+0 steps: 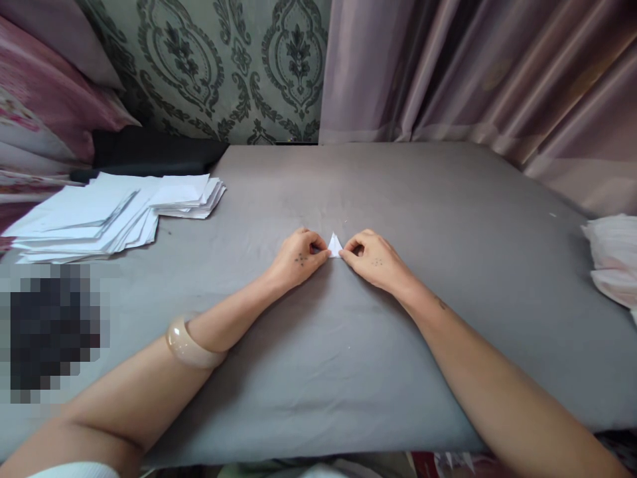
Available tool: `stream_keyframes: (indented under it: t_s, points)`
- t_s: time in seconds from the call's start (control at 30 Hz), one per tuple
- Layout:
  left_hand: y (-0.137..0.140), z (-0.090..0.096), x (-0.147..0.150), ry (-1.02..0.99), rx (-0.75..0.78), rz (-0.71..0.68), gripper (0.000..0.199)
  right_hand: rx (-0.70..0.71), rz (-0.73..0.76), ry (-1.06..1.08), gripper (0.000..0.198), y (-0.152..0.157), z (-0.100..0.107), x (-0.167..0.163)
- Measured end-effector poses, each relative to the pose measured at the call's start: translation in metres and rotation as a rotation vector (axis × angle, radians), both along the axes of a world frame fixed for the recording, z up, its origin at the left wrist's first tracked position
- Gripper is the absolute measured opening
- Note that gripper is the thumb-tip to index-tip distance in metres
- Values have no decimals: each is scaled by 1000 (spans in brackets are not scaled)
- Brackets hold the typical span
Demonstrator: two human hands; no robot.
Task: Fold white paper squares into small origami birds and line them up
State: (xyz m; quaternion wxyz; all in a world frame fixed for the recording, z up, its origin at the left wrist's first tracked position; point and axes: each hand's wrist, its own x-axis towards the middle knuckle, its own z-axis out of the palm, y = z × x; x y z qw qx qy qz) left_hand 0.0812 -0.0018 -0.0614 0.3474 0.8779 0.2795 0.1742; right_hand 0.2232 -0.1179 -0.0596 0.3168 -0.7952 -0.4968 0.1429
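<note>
Between my two hands is a small white piece of folded paper point(335, 247), triangular with its point facing away from me. My left hand point(301, 253) pinches its left lower corner between thumb and fingers. On the opposite side, my right hand point(374, 257) pinches the right lower corner in the same way. Both hands are just over the grey cloth surface point(308, 372). The fingertips cover the paper's corners, and its underside is hidden.
Stacks of white paper sheets point(89, 212) lie at the left, with a black item point(154, 149) behind them. A blurred-out dark patch point(54, 332) is nearer me. A whitish bundle point(614, 255) sits at the right edge. Curtains point(448, 73) and patterned wall point(239, 66) bound the back.
</note>
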Motion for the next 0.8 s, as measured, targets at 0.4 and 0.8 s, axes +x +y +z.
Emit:
stream_keyframes:
  t_s: [0.4, 0.8]
  points:
    - [-2, 3, -4, -14, -97, -30, 19, -15, 175, 87, 13, -8, 9, 8]
    - [-5, -1, -8, -137, 71, -94, 28, 24, 113, -19, 24, -10, 4, -1]
